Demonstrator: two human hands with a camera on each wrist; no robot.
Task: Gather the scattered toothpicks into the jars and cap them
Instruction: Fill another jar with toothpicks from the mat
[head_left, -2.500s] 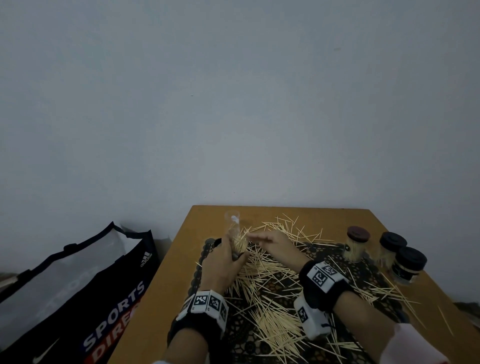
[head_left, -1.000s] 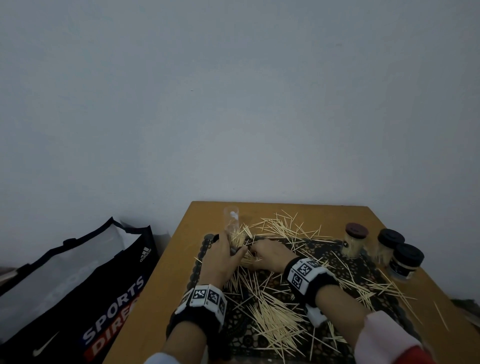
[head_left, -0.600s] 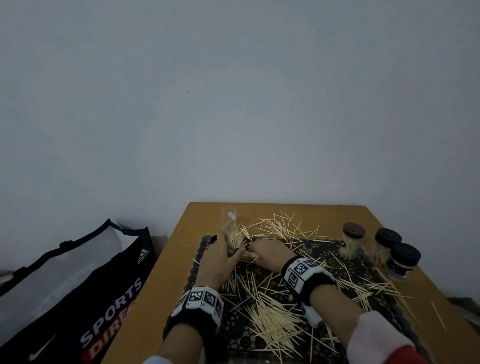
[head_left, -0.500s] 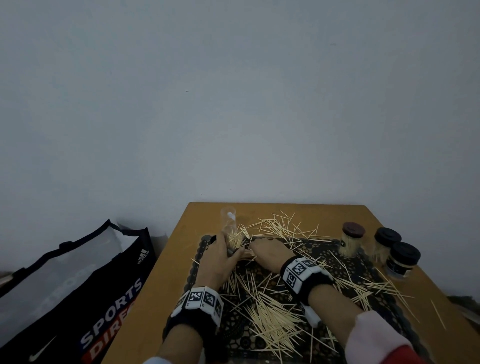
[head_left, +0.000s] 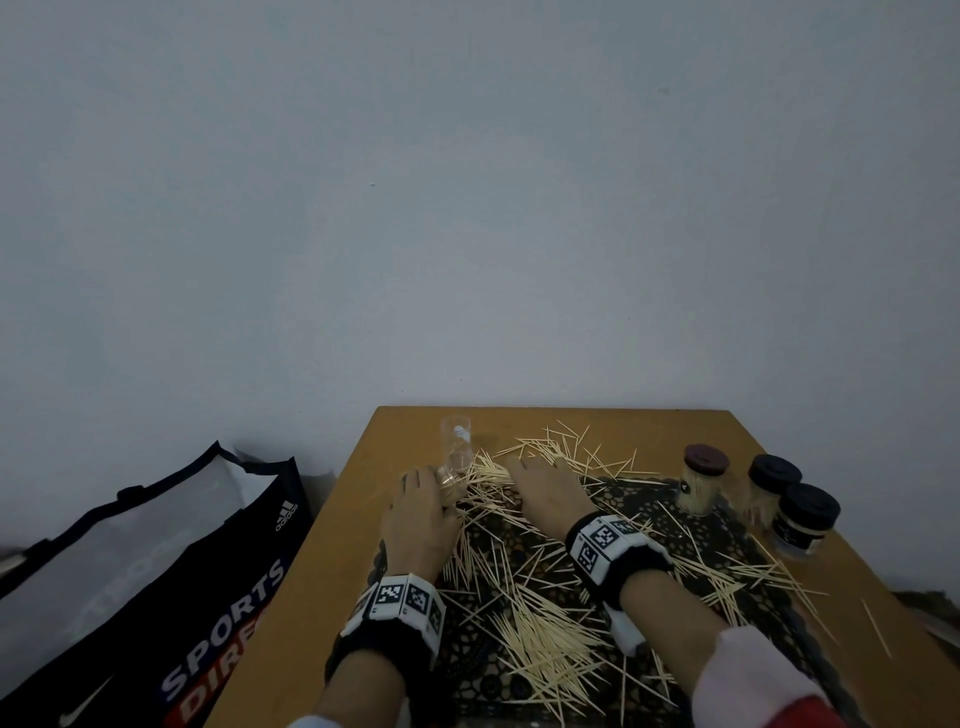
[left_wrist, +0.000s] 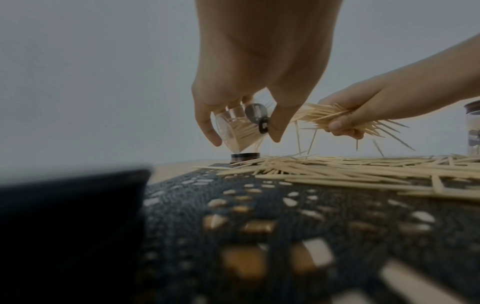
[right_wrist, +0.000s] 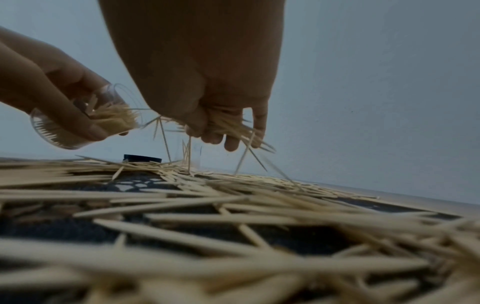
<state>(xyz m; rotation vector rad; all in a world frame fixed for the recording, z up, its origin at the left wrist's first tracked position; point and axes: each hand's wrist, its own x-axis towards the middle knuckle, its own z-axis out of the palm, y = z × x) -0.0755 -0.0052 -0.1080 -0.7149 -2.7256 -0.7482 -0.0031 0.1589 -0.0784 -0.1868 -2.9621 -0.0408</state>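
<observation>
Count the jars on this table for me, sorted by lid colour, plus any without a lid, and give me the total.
Black-lidded jars: 2
Brown-lidded jar: 1
Uncapped jars: 2, one tilted in the left hand, one upright behind it
Total: 5 jars

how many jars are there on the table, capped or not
5. Three capped jars stand at the right: one brown-lidded, two black-lidded. The left hand holds a tilted open jar; an empty one stands behind it.

Dim, flat, bluish light throughout; wrist views blur heavily in the foreground, perhaps from closeness, edges bowed.
</observation>
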